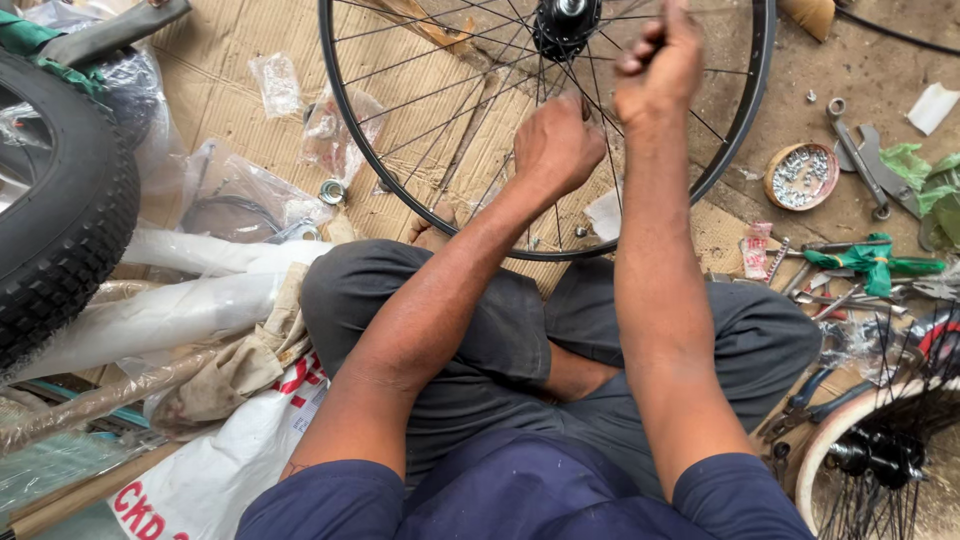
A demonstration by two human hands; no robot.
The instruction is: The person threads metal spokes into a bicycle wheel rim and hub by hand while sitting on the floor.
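Bare black wheel (545, 130) at 12 o'clock, lying on corrugated cardboard (225, 60): thin round metal rim, fine straight spokes (430, 90) meeting at a dark hub (565, 25). Left hand (556, 145) among the spokes, fingers curled down between them, grip itself hidden. Right hand (660, 62) raised near the hub, fingers bunched tight, seemingly pinching a spoke. Knobbly rubber tyre (60, 215) at 9 o'clock. Round tin (801, 176) of small metal bits and flat steel spanners (860, 160) at 2 o'clock.

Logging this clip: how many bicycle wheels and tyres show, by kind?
Bare black spoked rim with hub, which left hand and right hand work on: 1
White-rimmed spoked wheel: 1
Knobbly black rubber tyre: 1
Total: 3
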